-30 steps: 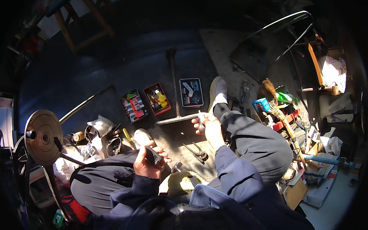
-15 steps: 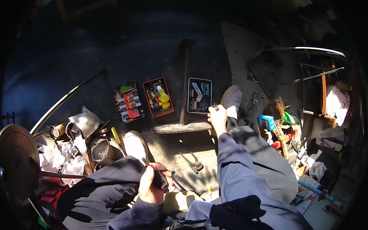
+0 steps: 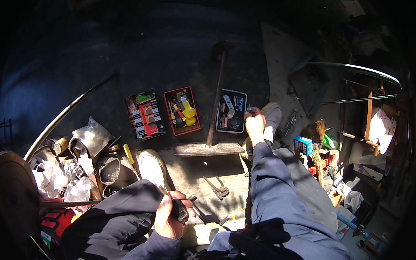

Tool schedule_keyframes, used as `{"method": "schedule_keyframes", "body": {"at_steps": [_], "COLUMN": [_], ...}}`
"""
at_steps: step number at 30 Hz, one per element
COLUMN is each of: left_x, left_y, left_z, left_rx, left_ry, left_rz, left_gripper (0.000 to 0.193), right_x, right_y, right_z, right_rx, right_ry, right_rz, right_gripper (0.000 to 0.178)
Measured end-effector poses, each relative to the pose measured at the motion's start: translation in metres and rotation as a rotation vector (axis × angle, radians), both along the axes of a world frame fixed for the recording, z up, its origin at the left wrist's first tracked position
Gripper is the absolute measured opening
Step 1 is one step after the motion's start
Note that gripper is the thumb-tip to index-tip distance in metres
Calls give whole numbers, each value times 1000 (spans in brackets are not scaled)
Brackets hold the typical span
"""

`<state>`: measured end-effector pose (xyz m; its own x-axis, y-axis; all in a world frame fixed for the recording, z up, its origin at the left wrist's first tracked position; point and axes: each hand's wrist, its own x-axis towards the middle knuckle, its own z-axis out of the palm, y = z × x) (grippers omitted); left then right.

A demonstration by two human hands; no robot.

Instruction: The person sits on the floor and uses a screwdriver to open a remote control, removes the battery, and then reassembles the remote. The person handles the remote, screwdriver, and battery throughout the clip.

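Note:
My left hand [image 3: 167,219], above my left thigh, is closed around a dark, blocky object [image 3: 179,211] whose kind I cannot make out. My right hand [image 3: 255,123] reaches forward with its fingers pinched together. A tiny greyish thing [image 3: 249,109] shows at its fingertips, too small to name. Just left of that hand lies a black tray with a pale rim [image 3: 220,122], holding a light grey piece [image 3: 229,106]. A metal stand [image 3: 208,149] with a flat plate and a long rod rises between my feet. Closer to me, pincers [image 3: 217,188] lie on the sunlit board.
A red box [image 3: 198,124] holds yellow-handled tools; beside it, another tray [image 3: 160,133] carries small orange-and-black packets. Crumpled plastic bags [image 3: 79,188] and cans crowd the left. On the right stand a blue box [image 3: 303,145], a small straw brush [image 3: 317,158] and mixed clutter.
My right hand has moved a little forward, alongside the black tray. The view has shifted slightly. My left hand keeps its hold on the dark object.

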<state>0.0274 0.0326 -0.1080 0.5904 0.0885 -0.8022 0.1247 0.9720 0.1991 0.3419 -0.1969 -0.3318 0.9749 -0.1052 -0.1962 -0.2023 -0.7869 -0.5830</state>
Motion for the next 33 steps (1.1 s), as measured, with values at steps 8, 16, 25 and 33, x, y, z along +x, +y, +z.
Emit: {"method": "schedule_keyframes", "body": {"at_steps": [8,16,25,33], "left_x": [-1,-3,-4,0], "left_y": [0,1,-1,-2], "left_z": [1,-6,-7,-5], "left_rx": [17,43,44,54], "left_ry": [0,-12,-4,-13], "left_rz": [-40,-131,-127,-93], "left_gripper": [43,37,35,40], "right_x": [-6,-16,-20,-7], "right_y": [6,14,1,-6], "right_z": [6,15,-15,2], "right_rx": [4,-7,55,583], "right_ry": [224,38,222,567], "right_rz": [-145,-32,-143,-323], "right_gripper": [26,34,40,21]}}
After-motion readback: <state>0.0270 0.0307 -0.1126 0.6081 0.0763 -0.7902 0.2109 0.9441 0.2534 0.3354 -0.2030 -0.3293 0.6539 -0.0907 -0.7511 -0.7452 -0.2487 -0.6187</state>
